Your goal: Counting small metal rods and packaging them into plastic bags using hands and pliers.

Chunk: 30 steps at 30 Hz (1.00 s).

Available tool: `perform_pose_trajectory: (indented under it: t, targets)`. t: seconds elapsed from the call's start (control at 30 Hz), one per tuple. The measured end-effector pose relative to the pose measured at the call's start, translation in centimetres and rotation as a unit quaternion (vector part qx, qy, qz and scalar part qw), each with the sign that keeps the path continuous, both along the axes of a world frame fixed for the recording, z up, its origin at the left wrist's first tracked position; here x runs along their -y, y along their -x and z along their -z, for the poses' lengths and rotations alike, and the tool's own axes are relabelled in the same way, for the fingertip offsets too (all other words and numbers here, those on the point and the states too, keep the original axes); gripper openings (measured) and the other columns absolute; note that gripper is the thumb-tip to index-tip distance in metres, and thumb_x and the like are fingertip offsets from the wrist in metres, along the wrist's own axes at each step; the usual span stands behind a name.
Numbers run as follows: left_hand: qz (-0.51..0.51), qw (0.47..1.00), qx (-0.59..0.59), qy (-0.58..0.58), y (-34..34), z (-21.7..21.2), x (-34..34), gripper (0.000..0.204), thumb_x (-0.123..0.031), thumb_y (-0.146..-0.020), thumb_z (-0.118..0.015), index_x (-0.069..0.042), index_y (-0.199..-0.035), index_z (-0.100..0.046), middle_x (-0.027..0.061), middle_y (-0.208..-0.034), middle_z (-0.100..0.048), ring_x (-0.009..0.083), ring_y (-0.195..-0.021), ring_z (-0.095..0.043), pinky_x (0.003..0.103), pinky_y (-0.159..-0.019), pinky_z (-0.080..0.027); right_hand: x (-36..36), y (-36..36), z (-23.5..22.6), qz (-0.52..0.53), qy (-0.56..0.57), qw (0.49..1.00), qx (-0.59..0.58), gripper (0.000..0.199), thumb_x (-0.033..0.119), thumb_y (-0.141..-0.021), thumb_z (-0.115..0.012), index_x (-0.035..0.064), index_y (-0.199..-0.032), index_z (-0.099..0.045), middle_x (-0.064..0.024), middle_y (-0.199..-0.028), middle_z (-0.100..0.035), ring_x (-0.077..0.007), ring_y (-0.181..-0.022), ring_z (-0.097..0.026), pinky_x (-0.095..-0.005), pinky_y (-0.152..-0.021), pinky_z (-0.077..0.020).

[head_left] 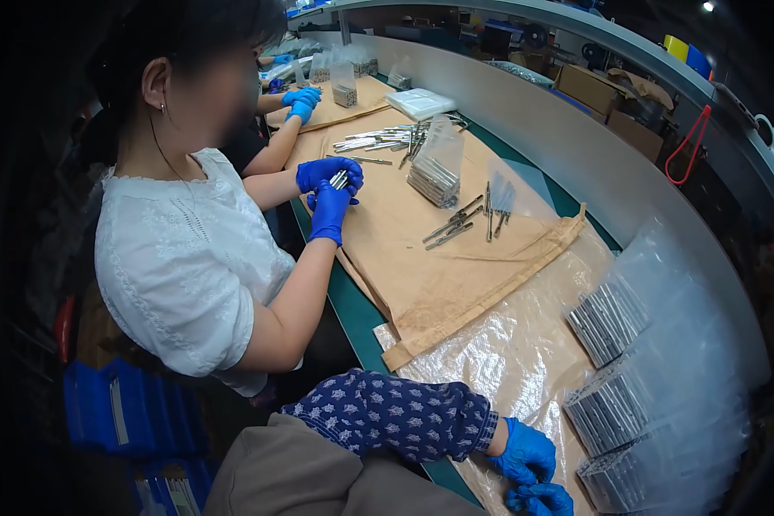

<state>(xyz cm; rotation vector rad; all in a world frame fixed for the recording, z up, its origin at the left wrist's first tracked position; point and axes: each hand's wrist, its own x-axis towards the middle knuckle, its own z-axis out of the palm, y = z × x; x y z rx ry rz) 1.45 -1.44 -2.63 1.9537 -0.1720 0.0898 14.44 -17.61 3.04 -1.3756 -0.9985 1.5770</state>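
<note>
My left hand (525, 451), in a blue glove below a blue patterned sleeve, rests on a crinkled clear plastic sheet (507, 353) at the bottom of the view, fingers curled under. My right hand (539, 499), also blue-gloved, sits just below it at the frame's edge, touching or nearly touching it. Their palms are hidden, so I cannot tell if either holds anything. To their right lie stacked clear bags of thin metal rods (611, 404).
A co-worker in a white blouse sits on my left, their blue-gloved hands (328, 185) holding a small bundle of rods above brown paper (456, 275). Loose rods (456, 225) and a filled bag (434, 181) lie on it. Blue crates (129, 413) stand lower left.
</note>
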Motion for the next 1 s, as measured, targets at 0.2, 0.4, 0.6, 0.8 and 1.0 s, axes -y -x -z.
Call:
perform_pose_trajectory:
  t: [0.2, 0.4, 0.6, 0.8, 1.0]
  targets:
    - [0.006, 1.000, -0.002, -0.005, 0.1, -0.2, -0.3, 0.022, -0.015, -0.078, -0.054, -0.001, -0.093, -0.061, 0.0208, -0.085, -0.060, 0.0357, -0.081, -0.057, 0.039, -0.068, -0.046, -0.5, -0.2, 0.2, -0.013, -0.012, 1.000, 0.020, 0.014, 0.003, -0.085, -0.053, -0.0002, -0.098, -0.058, -0.0098, -0.093, -0.062, -0.0171, -0.085, -0.058, -0.0280, -0.079, -0.0459]
    - [-0.007, 0.999, 0.001, -0.035, 0.0, -0.2, -0.2, 0.024, -0.017, -0.080, -0.055, -0.001, -0.098, -0.060, 0.0202, -0.091, -0.059, 0.0354, -0.084, -0.057, 0.039, -0.073, -0.046, -0.3, -0.3, 0.5, -0.024, -0.030, 0.999, 0.006, 0.016, 0.002, -0.085, -0.052, -0.0016, -0.099, -0.058, -0.0107, -0.094, -0.063, -0.0195, -0.086, -0.059, -0.0294, -0.080, -0.0460]
    - [-0.005, 0.999, 0.005, -0.035, 0.2, 0.0, -0.6, 0.025, -0.018, -0.080, -0.055, -0.003, -0.099, -0.059, 0.0195, -0.093, -0.060, 0.0346, -0.086, -0.057, 0.039, -0.074, -0.046, -0.8, -0.5, 1.7, -0.007, -0.009, 0.997, -0.071, 0.017, 0.003, -0.084, -0.054, -0.0033, -0.100, -0.057, -0.0153, -0.094, -0.062, -0.0226, -0.087, -0.060, -0.0323, -0.083, -0.0467]
    - [-0.128, 0.988, 0.070, -0.044, 1.6, -2.8, -1.7, 0.025, -0.019, -0.082, -0.056, -0.007, -0.103, -0.060, 0.0141, -0.097, -0.060, 0.0296, -0.087, -0.058, 0.036, -0.077, -0.047, -1.4, 0.2, 2.5, 0.025, -0.064, 0.998, -0.008, 0.022, 0.003, -0.085, -0.052, -0.0086, -0.103, -0.055, -0.0183, -0.092, -0.063, -0.0248, -0.088, -0.061, -0.0337, -0.082, -0.0478]
    - [-0.297, 0.926, 0.166, -0.164, 6.4, -9.7, -4.3, 0.025, -0.019, -0.082, -0.058, -0.007, -0.104, -0.059, 0.0119, -0.098, -0.060, 0.0261, -0.085, -0.059, 0.034, -0.076, -0.047, -4.5, 3.7, -3.8, -0.080, -0.195, 0.971, 0.115, 0.021, -0.003, -0.086, -0.047, -0.0080, -0.105, -0.055, -0.0171, -0.094, -0.063, -0.0221, -0.089, -0.062, -0.0308, -0.079, -0.0488]
